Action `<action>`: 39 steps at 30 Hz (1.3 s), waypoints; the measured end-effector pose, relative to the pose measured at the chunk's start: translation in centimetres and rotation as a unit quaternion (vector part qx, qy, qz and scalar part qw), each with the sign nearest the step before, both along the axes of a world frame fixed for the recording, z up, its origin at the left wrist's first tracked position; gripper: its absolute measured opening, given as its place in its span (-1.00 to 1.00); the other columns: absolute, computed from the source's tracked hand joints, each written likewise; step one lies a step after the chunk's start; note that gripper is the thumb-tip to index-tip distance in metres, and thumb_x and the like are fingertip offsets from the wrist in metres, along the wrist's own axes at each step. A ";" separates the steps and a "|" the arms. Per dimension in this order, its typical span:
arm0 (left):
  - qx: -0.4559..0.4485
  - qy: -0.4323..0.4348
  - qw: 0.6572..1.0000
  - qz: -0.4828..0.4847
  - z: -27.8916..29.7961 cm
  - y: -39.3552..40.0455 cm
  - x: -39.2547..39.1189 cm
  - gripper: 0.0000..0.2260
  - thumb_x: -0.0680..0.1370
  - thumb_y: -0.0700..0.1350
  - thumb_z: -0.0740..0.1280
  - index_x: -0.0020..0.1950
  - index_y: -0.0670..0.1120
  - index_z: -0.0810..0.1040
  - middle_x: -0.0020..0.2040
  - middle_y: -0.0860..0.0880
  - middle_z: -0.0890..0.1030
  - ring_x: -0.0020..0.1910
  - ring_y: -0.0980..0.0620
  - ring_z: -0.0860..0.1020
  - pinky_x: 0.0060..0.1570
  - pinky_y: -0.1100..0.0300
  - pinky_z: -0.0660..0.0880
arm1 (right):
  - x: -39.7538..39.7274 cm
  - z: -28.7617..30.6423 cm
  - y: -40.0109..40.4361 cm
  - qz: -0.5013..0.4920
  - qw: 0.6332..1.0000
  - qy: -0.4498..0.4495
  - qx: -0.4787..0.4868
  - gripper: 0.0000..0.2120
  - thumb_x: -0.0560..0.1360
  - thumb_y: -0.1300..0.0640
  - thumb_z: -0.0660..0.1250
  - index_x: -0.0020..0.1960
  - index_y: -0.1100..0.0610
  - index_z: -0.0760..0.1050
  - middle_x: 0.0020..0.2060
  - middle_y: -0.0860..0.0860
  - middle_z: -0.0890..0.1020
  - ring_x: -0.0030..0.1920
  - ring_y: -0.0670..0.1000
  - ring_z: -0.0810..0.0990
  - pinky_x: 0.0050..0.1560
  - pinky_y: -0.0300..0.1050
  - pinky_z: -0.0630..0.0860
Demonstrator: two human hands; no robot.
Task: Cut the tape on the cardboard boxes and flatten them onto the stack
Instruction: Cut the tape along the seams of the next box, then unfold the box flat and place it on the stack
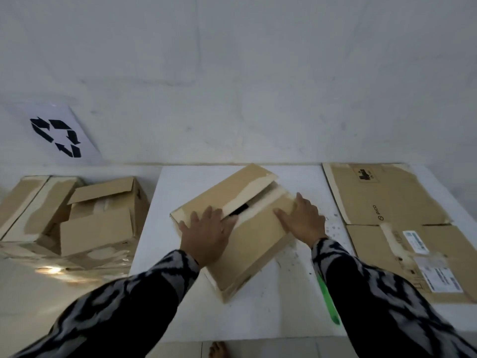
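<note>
The box (247, 228) lies at the middle of the white surface (180, 293), turned at an angle, its top seam parted with a dark gap between the flaps; no print on it can be read. The left hand (206, 233) lies flat on the near left flap, fingers straight and spread, fingertips at the gap. The right hand (304, 219) presses the right flap near the box's right edge, fingers straight, holding nothing. Both sleeves are patterned black and grey.

Just right of the box, partly under the right sleeve, lies a green cutter (327, 301), apart from both hands. Bare surface shows in front of the box and along its left side up to the surface's left edge.

At the right, the stack (387, 202) of flattened cardboard lies on the surface; its top sheet reads "PICO" and carries white shipping labels too blurred to read.

To the left, off the surface, stand more boxes (98, 218), one with flaps open. On the wall above them hangs a sheet with a black recycling sign (56, 136).
</note>
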State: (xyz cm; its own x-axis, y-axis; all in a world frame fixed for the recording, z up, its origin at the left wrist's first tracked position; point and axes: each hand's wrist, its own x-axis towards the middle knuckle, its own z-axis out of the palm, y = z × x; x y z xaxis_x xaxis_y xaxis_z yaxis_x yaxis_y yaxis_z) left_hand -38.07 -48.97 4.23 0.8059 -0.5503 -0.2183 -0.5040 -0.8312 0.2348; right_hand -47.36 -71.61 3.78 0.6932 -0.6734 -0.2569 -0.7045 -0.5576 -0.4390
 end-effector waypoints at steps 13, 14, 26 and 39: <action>-0.149 0.208 0.926 0.279 -1.0 4.2 4.4 -0.09 0.53 0.26 0.32 0.59 -0.17 -0.11 0.58 -0.21 0.06 0.47 -0.29 0.24 0.40 -0.12 0.27 | -4.1 -2.0 3.2 -0.097 0.971 -0.088 0.200 -0.21 0.40 -0.38 0.33 0.45 0.05 0.27 0.26 -0.01 0.50 0.19 0.05 0.53 0.19 0.04 0.52; -0.186 0.264 0.899 0.298 -1.0 4.8 3.9 -0.19 0.54 0.22 0.33 0.56 -0.20 0.06 0.50 -0.20 0.27 0.36 -0.23 0.38 0.30 -0.05 0.37 | -4.1 -1.8 3.5 -0.102 0.964 -0.104 0.222 -0.30 0.45 -0.33 0.33 0.45 0.02 0.30 0.21 -0.04 0.53 0.16 0.03 0.54 0.17 0.00 0.52; -0.215 -0.123 0.968 -0.036 11.0 2.2 1.4 -0.35 0.52 0.37 0.22 0.52 0.07 0.30 0.48 0.04 0.37 0.48 0.01 0.28 0.45 0.11 0.07 | -2.7 -5.5 7.0 -0.173 0.843 -0.124 0.493 -0.43 0.58 -0.28 0.18 0.39 0.11 0.39 0.21 0.05 0.60 0.16 0.13 0.60 0.23 0.15 0.55; -0.107 -0.232 0.951 -0.173 6.1 -1.5 -3.8 -0.33 0.51 0.46 0.01 0.44 0.08 0.39 0.44 -0.02 0.42 0.41 -0.18 0.34 0.31 -0.15 0.34 | -4.7 -0.2 6.6 -0.118 0.888 -0.367 0.251 -0.90 0.62 0.11 0.26 0.10 -0.06 0.46 -0.01 -0.08 0.59 0.04 -0.06 0.56 0.08 -0.10 0.54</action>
